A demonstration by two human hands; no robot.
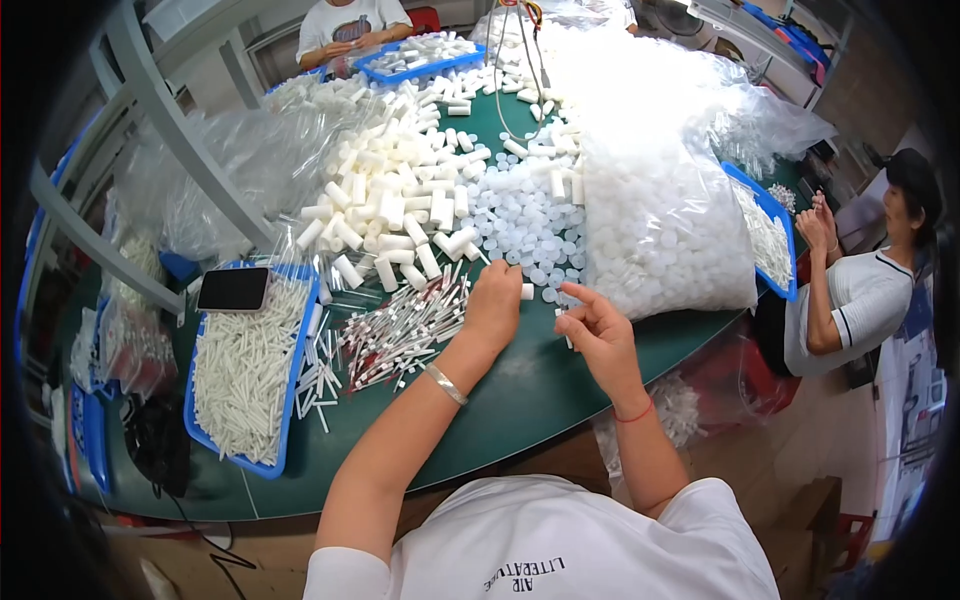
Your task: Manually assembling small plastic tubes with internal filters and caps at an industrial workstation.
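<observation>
My left hand (492,308), with a metal bangle on the wrist, is closed around a short white tube (527,291); the tube's end sticks out toward the right. My right hand (604,340), a red string at its wrist, pinches a small whitish piece (562,314) between thumb and fingers, mostly hidden. Just beyond both hands spreads a pile of translucent round caps (525,225). Thick white foam-like tubes (390,215) are heaped beyond and left of my left hand. Close beside that hand lies a loose bunch of thin white-and-red sticks (410,330).
A blue tray (288,430) of slim white tubes stands at left, a phone (233,290) on it. A big clear bag of caps (665,230) fills the right. Grey metal bars (190,130) rise at left. Co-workers sit at right (850,290) and far side (345,30).
</observation>
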